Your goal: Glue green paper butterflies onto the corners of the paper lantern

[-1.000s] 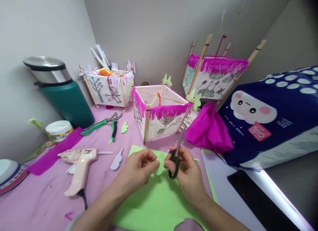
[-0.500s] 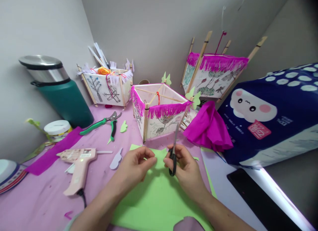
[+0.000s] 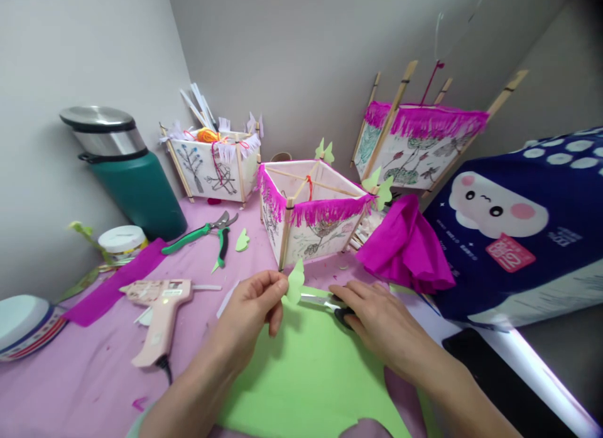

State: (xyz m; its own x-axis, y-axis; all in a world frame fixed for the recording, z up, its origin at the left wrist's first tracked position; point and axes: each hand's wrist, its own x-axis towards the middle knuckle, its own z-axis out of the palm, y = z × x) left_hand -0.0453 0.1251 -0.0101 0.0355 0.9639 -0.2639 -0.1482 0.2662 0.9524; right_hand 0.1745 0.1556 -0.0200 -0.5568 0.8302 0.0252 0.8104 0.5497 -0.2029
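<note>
Here, over the light-green paper sheet (image 3: 306,375), I see the left hand (image 3: 257,303) pinching a pale-green paper wing (image 3: 296,283), the right hand (image 3: 377,309) half-open on black-handled steel scissors (image 3: 316,300), grip unclear.

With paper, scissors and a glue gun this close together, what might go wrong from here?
The scissors point toward the left hand, with their tips right by the green cutout it pinches; a slip might nick either.

The glue gun lies with its nozzle close to the magenta strip; if hot, which I can't tell, it might mark it.
</note>
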